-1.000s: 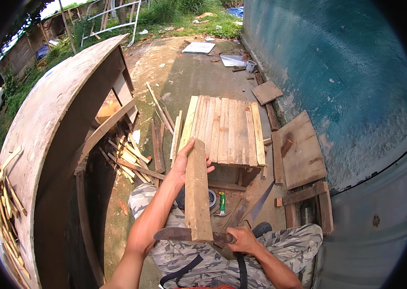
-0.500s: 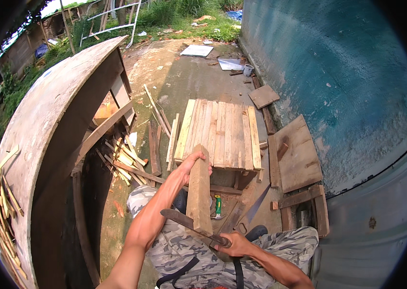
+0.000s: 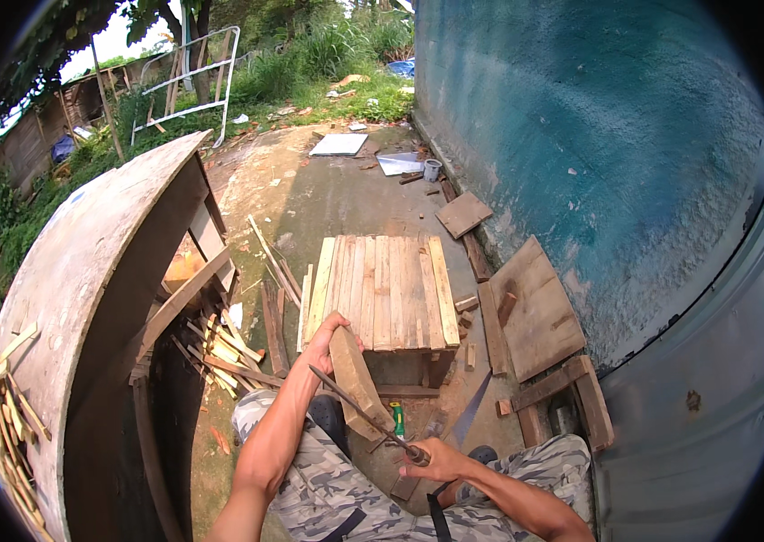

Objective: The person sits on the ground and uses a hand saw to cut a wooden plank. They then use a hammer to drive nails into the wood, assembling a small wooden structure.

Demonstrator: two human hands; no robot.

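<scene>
A thick wooden block (image 3: 356, 378) slants over my lap, its far end gripped by my left hand (image 3: 331, 338). My right hand (image 3: 440, 459) is closed round the handle of a machete (image 3: 337, 389). The dark blade points up and to the left, crossing the block's near end; whether it touches the wood I cannot tell. Just beyond the block stands a low slatted wooden stool or table (image 3: 384, 291). A green-handled tool (image 3: 397, 417), which looks like a hammer, lies on the ground beside the block, near a saw-like blade (image 3: 473, 408).
At the left, a large tilted board structure (image 3: 93, 244) shelters split wood strips (image 3: 224, 348). More sticks (image 3: 13, 406) lie along its outer side. Boards (image 3: 537, 312) lean by the blue wall (image 3: 599, 135) at right, above a wooden frame (image 3: 552, 384). A grey bucket (image 3: 432, 170) stands farther back.
The block has tilted, its near end swinging right. The machete has turned so its blade shows nearly edge-on. My view has lifted and shifted right.
</scene>
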